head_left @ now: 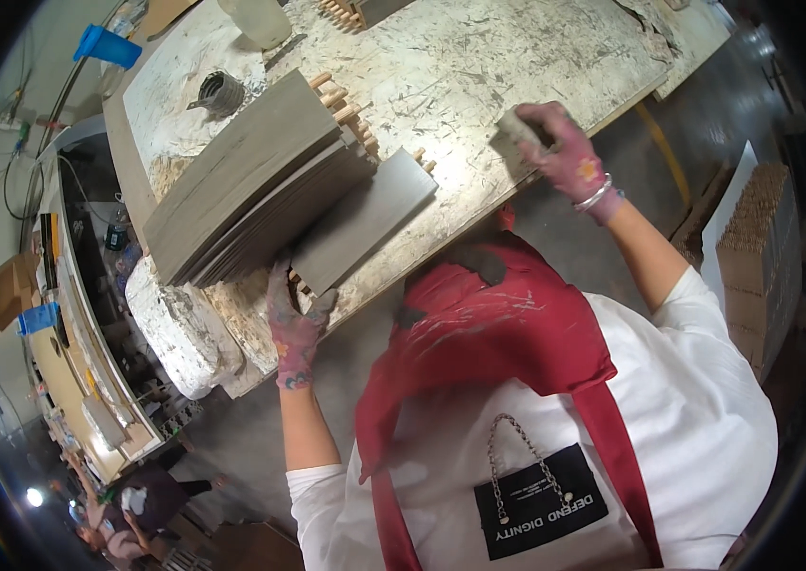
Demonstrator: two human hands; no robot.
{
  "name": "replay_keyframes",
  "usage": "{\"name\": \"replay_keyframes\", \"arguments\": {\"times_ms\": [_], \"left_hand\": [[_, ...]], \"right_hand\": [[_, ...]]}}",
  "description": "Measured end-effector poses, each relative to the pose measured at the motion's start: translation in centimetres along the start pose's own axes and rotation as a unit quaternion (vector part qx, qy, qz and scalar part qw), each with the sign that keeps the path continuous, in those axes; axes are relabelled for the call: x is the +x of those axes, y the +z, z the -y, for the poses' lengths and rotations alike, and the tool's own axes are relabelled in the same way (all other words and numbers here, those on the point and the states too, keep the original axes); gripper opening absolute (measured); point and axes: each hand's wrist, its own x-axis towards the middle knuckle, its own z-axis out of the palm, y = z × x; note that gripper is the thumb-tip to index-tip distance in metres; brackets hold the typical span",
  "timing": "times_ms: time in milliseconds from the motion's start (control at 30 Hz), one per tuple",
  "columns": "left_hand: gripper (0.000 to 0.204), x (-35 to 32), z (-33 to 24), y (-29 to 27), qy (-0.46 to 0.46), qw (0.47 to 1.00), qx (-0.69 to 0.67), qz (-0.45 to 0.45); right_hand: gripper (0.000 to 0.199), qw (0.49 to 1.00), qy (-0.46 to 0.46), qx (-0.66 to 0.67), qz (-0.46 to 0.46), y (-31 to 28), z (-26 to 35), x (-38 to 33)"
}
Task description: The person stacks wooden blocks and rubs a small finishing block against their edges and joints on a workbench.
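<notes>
A flat grey panel (369,224) lies on wooden pegs near the table's front edge. My left hand (296,324), in a stained patterned glove, spans the panel's left end, with thumb and fingers on opposite edges. Beyond it, a thick stack of grey panels (255,171) fans out, with wooden pegs (350,114) showing at its right end. Away to the right, my right hand (569,157), gloved and slightly blurred, is closed round a small pale grey block (520,131) above the table. The block's exact kind is unclear.
The stained white worktable (479,57) carries a dark coiled roll (220,93) and a cloudy plastic container (260,21). A blue cup (106,46) is at far left. Stacked brown-edged sheets (755,238) stand at right. Another person (141,504) is at lower left.
</notes>
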Motion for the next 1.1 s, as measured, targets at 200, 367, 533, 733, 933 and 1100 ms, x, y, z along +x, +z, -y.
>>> {"name": "replay_keyframes", "arguments": {"times_ms": [200, 367, 533, 733, 933, 1100], "left_hand": [[0.052, -3.9, -3.0, 0.6, -0.007, 0.979, -0.058, -0.196], [0.02, -4.9, -9.5, 1.7, 0.019, 0.976, -0.009, -0.217], [0.019, 4.0, -22.5, 10.6, 0.172, 0.973, 0.019, -0.15], [0.05, 22.0, -32.9, 19.7, 0.361, 0.916, 0.138, -0.106], [0.076, 33.6, -26.6, 22.4, 0.129, 0.912, 0.364, -0.137], [0.087, 33.5, -25.6, 23.7, 0.052, 0.898, 0.428, -0.085]], "right_hand": [[0.04, 0.898, 0.209, 0.387, 0.026, -1.7, -3.1, 3.3], [0.042, 0.745, 0.285, 0.602, 0.039, -3.2, -12.0, 4.9], [0.037, 0.641, 0.288, 0.7, 0.13, -7.6, -18.0, 8.3], [0.038, 0.646, 0.352, 0.66, 0.156, -12.7, -21.1, 10.4], [0.042, 0.645, 0.347, 0.658, 0.174, -15.2, -24.5, 10.0], [0.043, 0.647, 0.363, 0.652, 0.161, -17.0, -26.2, 8.8]]}}
